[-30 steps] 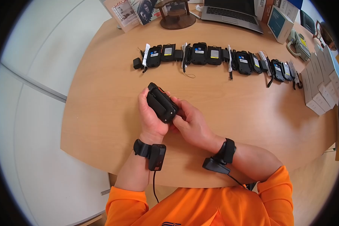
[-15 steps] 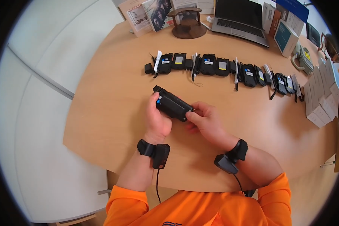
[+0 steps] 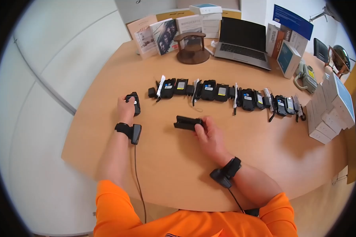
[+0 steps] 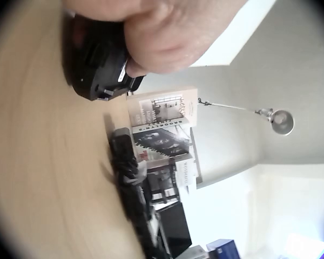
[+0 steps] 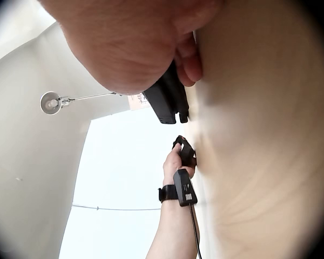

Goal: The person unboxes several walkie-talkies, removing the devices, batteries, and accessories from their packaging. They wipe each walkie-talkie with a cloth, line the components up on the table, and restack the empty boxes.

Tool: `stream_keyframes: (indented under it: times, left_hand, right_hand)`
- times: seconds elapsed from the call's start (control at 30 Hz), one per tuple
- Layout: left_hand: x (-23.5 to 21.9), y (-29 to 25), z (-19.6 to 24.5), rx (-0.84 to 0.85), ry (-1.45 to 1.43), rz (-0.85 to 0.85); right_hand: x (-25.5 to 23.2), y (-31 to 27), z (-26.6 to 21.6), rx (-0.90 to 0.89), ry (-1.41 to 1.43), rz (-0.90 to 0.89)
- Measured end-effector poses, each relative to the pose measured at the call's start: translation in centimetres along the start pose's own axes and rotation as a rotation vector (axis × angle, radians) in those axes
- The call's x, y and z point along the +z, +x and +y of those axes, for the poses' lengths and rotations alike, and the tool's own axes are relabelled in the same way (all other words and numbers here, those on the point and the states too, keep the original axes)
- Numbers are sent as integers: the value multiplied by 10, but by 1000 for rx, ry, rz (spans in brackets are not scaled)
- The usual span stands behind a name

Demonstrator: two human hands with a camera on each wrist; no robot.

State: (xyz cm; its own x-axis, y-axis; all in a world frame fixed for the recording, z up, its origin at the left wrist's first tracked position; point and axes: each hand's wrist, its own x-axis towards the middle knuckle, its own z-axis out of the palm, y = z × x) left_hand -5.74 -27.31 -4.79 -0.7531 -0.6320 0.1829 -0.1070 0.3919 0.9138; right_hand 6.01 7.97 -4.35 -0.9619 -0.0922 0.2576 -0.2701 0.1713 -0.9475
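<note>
In the head view the left hand (image 3: 126,109) grips a black handheld device (image 3: 137,106) at the left of the table, left of the row of devices. The left wrist view shows that device (image 4: 97,59) close to the tabletop under the hand (image 4: 167,32). Above the table's middle, the right hand (image 3: 213,139) pinches a slim black case-like piece (image 3: 185,123) by its right end, thumb on top. The same piece (image 5: 167,97) juts out past the right hand (image 5: 119,48) in the right wrist view. Device and piece are well apart.
A row of black devices (image 3: 208,90), battery-like blocks (image 3: 221,92), adapters and cords crosses the table (image 3: 154,166). Behind it stand books (image 3: 164,36), a brown wooden stand (image 3: 192,55) and a laptop (image 3: 243,54). White boxes (image 3: 331,106) and a phone (image 3: 307,78) are at the right.
The black object both hands held together is now in two parts. The left hand has carried the device left and forward, while the right hand keeps the slim piece. The head view has shifted.
</note>
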Motion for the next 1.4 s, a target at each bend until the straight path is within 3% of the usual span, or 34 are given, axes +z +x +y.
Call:
stream_keyframes:
  times: [0.1,0.37,0.43,0.53,0.6,0.67,0.7,0.77,0.87,0.97,1.07,1.13,1.2,1.27,1.33,1.4]
  left_hand:
    - [22,32,3,71,134,-30]
    - [64,57,6,238,489,-59]
    - [64,66,-3,306,543,-5]
    - [50,42,1,717,402,400]
    - [22,-35,60,302,18,-164]
    - [0,-95,81,-116,-188,-638]
    - [-7,-122,89,-293,-289,-820]
    - [-11,-173,113,-381,-393,-899]
    - [0,-189,102,-352,-671,-836]
    - [7,-190,90,-309,-691,-794]
    - [9,-177,73,-239,-707,-705]
    - [-6,-147,67,-20,-637,-536]
    - [-18,-80,45,38,-294,-215]
    - [-31,-13,18,-29,-164,-57]
    - [-39,35,-9,-43,-101,-59]
    - [-38,47,-1,-127,-19,-107]
  right_hand:
    - [-1,1,-2,10,-57,-1]
    - [0,1,-5,15,-34,-8]
    - [-2,2,-9,15,-71,-23]
    - [-3,-1,-11,0,-26,9]
    - [-2,-1,-9,15,44,29]
    - [3,0,-4,66,123,8]
    - [6,1,-4,-74,72,21]
    - [8,1,-4,-360,-27,38]
    - [8,-5,-14,-489,-212,-83]
    - [9,-13,-23,-439,-247,-237]
    - [12,-16,-24,-401,-221,-181]
    - [0,-23,-28,-395,-225,-222]
    - [-21,-37,-30,-385,-240,-302]
    - [-46,-53,-29,-373,-269,-417]
    - [-62,-64,-30,-321,-224,-436]
    - [-65,-63,-33,-293,-210,-438]
